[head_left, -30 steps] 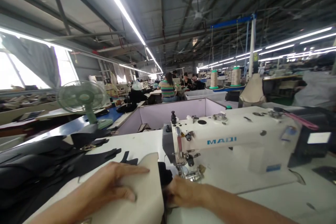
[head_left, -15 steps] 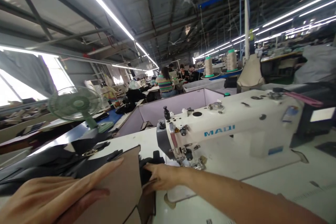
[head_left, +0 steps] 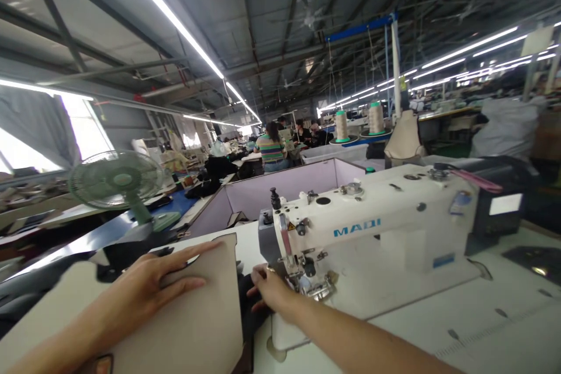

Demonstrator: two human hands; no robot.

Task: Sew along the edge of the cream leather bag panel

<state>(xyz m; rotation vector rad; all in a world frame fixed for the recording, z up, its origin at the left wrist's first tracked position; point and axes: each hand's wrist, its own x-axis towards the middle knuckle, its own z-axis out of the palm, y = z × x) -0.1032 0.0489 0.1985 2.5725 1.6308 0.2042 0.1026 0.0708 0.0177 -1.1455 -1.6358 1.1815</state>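
Left hand (head_left: 144, 289) lies flat, fingers spread, palm down on a large beige panel (head_left: 175, 327) that covers the near left part of the white surface (head_left: 482, 315). Right hand (head_left: 269, 289) reaches in beside the panel's right edge, fingers loosely curled on a piece of black fabric (head_left: 252, 310) just in front of the presser foot (head_left: 315, 289) of the white sewing machine (head_left: 372, 234); whether it actually grips the fabric, I cannot tell. The two hands sit apart, the panel's edge between them. A green fan (head_left: 118, 184) stands off to the left, and thread cones (head_left: 357, 123) rise behind the machine.
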